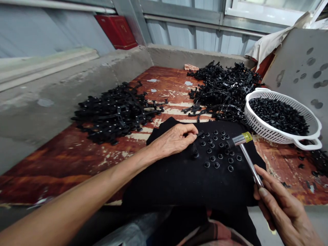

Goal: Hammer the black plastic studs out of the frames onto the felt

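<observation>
Black cloth (159, 186) covers the work spot, ctr to lower ctr of the frame, on a worn red-brown worktop (58, 167). Small round black pieces (216, 165) stand on it in loose rows, ctr right, each w/ a raised middle.

L hand (178, 138) is at ctr, just left of the rows; thumb & forefinger are pinched narrow on a small dark part (197, 135), mostly hidden, so can't tell its shape.

R hand (279, 201), lower right, has fingers & thumb wrapped round the metal handle of a hammer (248, 159). Its head points left over the right side of the rows, yellow end facing right; can't tell if it touches a piece.

White basket (278, 135), right of frame, is part-filled w/ small black bits (279, 116). Left pile (112, 114) of black linked parts is left of ctr; bigger right pile (227, 85) is upper right, next to the basket. Red box-like item (119, 32) sits upper left, by the wall.
</observation>
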`<state>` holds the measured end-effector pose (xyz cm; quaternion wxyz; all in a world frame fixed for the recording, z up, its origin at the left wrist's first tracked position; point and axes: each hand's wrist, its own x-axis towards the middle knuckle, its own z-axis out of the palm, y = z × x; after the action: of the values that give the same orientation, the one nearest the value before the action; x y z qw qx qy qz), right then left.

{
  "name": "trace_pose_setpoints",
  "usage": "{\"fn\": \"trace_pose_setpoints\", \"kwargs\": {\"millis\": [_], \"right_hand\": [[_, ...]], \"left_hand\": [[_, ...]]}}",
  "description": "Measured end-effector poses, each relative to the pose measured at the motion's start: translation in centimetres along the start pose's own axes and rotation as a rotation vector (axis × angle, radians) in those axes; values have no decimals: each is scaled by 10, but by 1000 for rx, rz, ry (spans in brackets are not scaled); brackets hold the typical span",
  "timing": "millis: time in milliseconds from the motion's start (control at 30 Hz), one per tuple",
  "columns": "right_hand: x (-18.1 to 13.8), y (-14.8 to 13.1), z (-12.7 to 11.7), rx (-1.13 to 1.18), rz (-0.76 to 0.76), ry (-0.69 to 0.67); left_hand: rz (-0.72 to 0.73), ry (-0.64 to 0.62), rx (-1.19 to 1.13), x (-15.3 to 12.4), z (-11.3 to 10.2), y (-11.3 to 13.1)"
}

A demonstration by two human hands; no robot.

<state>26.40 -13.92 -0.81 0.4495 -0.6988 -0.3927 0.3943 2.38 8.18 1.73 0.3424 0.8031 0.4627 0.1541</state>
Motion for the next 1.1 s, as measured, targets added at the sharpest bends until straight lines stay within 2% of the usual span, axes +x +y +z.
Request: {"fn": "trace_pose_setpoints", "kwargs": {"millis": [400, 633, 933, 1100], "right_hand": [[-1, 3, -2, -58, 4, -17], [4, 12, -11, -81, -48, -109], [4, 9, -9, -70, -45, -97], [0, 3, -1, -49, -2, -11]], "left_hand": [[11, 17, 52, -4, 2, 1], [20, 49, 60, -4, 2, 0], [46, 68, 80, -7, 1, -3], [56, 67, 82, -6, 2, 0]]}}
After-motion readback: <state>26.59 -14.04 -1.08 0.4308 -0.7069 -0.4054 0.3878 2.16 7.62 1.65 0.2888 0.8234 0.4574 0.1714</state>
